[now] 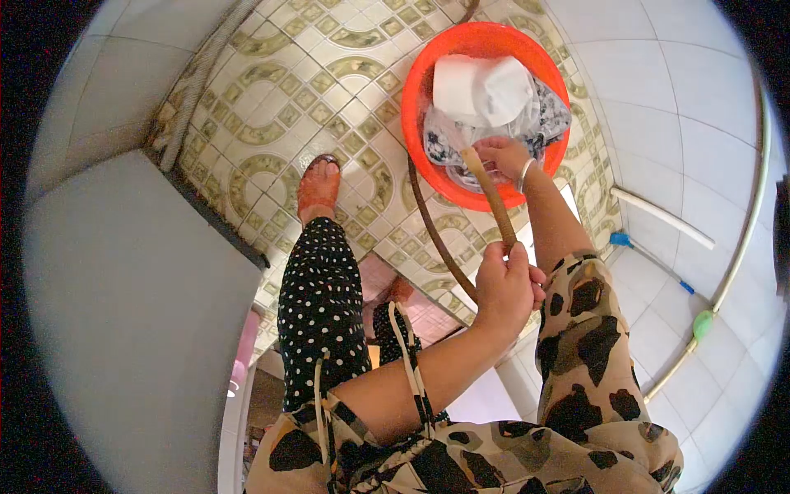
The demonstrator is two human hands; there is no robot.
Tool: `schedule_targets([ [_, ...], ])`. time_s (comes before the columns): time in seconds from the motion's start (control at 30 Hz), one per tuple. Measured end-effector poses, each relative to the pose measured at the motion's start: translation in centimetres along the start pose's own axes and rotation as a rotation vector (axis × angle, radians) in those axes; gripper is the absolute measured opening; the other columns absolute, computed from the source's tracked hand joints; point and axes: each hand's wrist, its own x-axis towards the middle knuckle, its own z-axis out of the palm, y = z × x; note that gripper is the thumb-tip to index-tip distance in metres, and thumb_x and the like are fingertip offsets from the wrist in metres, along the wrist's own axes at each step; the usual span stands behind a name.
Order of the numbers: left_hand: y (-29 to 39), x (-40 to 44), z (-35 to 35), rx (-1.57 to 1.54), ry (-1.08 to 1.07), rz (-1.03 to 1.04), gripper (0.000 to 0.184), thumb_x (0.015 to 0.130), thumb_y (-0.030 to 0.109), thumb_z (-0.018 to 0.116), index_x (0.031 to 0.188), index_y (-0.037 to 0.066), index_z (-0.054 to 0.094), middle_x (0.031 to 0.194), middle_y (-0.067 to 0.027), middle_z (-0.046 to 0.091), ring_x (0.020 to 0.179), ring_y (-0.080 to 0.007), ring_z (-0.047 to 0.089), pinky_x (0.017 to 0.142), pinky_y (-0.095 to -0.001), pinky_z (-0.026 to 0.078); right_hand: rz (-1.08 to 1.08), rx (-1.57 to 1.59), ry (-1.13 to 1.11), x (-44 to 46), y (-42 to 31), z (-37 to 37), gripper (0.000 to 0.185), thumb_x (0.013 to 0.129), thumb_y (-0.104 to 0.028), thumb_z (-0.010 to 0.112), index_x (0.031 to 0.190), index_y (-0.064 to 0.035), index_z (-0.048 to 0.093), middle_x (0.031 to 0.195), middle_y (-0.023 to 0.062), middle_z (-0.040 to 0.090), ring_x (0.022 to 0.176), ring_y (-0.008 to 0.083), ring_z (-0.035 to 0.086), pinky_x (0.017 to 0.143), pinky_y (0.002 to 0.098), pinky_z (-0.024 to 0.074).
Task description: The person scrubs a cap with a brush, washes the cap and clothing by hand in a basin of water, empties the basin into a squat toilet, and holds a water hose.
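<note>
My left hand (506,284) is wrapped round a brown ribbed hose (494,198), a little below its pale open end. That end points into a red plastic basin (418,169) on the floor. My right hand (500,156), with a white bracelet at the wrist, reaches over the basin's near rim beside the hose end. Its fingers look curled, and the hose and the basin's contents partly hide what they grip. Inside the basin lie floral-patterned cloth (553,111), some clear or wet whitish material, and a blurred white piece (481,86) on top.
The hose loops down over the patterned floor tiles (271,107). A grey panel (140,321) stands at left. My sandalled foot (319,185) is left of the basin. Along the tiled right wall are a white pipe (662,216), a blue-headed brush (621,239) and a thin hose with a green part (702,325).
</note>
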Motion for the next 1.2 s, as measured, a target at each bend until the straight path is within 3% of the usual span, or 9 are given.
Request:
schedule_targets([
  [0.13,0.2,0.0,-0.1,-0.013,-0.012,-0.036,0.019,0.088,0.023,0.038,0.088,0.004,0.038,0.059,-0.0079,0.049,0.037,-0.0127,0.043,0.033,-0.0261,0.036,0.039,0.042,-0.061,0.6,1.2,-0.9,0.021,0.077,-0.016,0.055,0.097,-0.0084,0.055,0.073,0.0009,0.057,0.058,0.0113,0.055,0.049,0.0258,0.0469],
  [0.2,0.1,0.0,-0.2,-0.066,-0.016,-0.054,0.019,0.087,0.024,0.039,0.087,0.005,0.038,0.061,-0.0082,0.049,0.039,-0.0129,0.043,0.034,-0.0266,0.037,0.013,0.002,-0.020,1.0,1.6,-1.1,0.023,0.078,-0.019,0.056,0.096,-0.0044,0.055,0.074,0.0065,0.057,0.057,0.0169,0.056,0.048,0.0307,0.0494],
  [0.43,0.1,0.1,-0.4,-0.057,-0.024,-0.110,0.020,0.087,0.026,0.039,0.087,0.006,0.038,0.061,-0.0080,0.049,0.040,-0.0128,0.043,0.035,-0.0270,0.038,0.022,-0.090,0.040,1.8,1.5,-1.9,0.021,0.078,-0.020,0.054,0.095,-0.0073,0.056,0.073,0.0056,0.057,0.055,0.0164,0.056,0.045,0.0300,0.0486],
  [0.53,0.1,0.2,-0.3,-0.072,-0.046,-0.115,0.019,0.087,0.025,0.040,0.087,0.006,0.038,0.061,-0.0075,0.049,0.040,-0.0128,0.043,0.035,-0.0273,0.037,-0.046,-0.386,0.086,1.6,-0.3,-3.5,0.023,0.076,-0.021,0.055,0.094,-0.0066,0.057,0.077,0.0095,0.058,0.063,0.0186,0.058,0.055,0.0320,0.0504],
  [0.6,0.4,0.0,-0.2,-0.080,-0.057,-0.173,0.018,0.086,0.024,0.040,0.087,0.006,0.039,0.061,-0.0071,0.049,0.041,-0.0129,0.043,0.036,-0.0275,0.037,-0.355,-0.795,0.233,1.3,-2.1,-5.5,0.027,0.074,-0.023,0.055,0.094,-0.0052,0.058,0.082,0.0143,0.059,0.074,0.0240,0.059,0.068,0.0331,0.0482],
  [0.63,0.7,-0.2,-0.2,-0.067,-0.071,-0.171,0.022,0.087,0.023,0.038,0.092,0.001,0.038,0.063,-0.0080,0.050,0.041,-0.0112,0.044,0.035,-0.0247,0.037,-0.375,-0.771,0.148,0.4,-3.4,-7.0,0.033,0.071,-0.025,0.056,0.097,-0.0037,0.058,0.089,0.0167,0.059,0.084,0.0281,0.057,0.076,0.0329,0.0442],
  [0.7,1.1,-0.3,-0.2,-0.041,-0.099,-0.179,0.021,0.086,0.022,0.039,0.090,0.002,0.039,0.063,-0.0082,0.050,0.041,-0.0112,0.044,0.035,-0.0246,0.036,-0.408,-0.746,0.430,0.5,-5.8,-10.1,0.036,0.071,-0.026,0.057,0.098,-0.0027,0.057,0.092,0.0152,0.060,0.085,0.0288,0.057,0.074,0.0345,0.0443],
  [0.93,1.2,-0.1,0.1,-0.007,-0.177,-0.260,0.018,0.085,0.023,0.043,0.091,0.006,0.042,0.061,-0.0068,0.048,0.039,-0.0116,0.040,0.032,-0.0257,0.032,-0.486,-0.528,0.621,-4.8,-16.7,-15.8,0.040,0.071,-0.018,0.059,0.107,-0.0016,0.051,0.081,0.0137,0.060,0.064,0.0164,0.057,0.054,0.0293,0.0466],
  [1.2,2.0,-1.1,0.1,0.106,-0.228,-0.167,0.023,0.083,0.023,0.045,0.100,0.006,0.045,0.061,-0.0058,0.052,0.041,-0.0088,0.042,0.034,-0.0232,0.032,-0.609,-0.636,0.698,-6.9,-19.7,-15.1,0.039,0.071,-0.016,0.060,0.106,-0.0025,0.051,0.081,0.0145,0.061,0.072,0.0181,0.059,0.066,0.0287,0.0457],
])
